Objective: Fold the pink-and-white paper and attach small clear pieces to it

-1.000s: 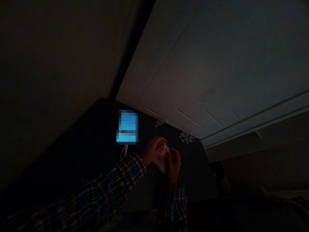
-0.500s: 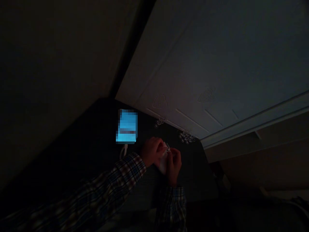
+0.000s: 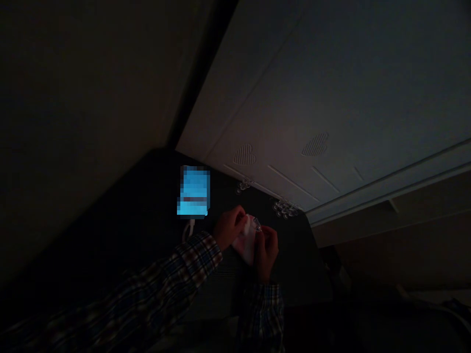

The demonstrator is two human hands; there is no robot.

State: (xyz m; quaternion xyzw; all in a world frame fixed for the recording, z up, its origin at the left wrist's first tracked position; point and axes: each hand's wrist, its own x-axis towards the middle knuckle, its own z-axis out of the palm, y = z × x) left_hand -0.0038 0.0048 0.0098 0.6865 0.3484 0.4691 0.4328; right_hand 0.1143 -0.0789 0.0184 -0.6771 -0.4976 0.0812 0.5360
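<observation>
Pretty dark, but right hand is pinching a small clear piece; left hand is at the pinkish-white sheet, can't tell if gripping.

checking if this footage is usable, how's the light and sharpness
Head view: very dark overall; brightest is the blue screen, blocked into coarse pixels; left hand and right hand are dim but outlined; the clear piece between them is too small to identify.
</observation>
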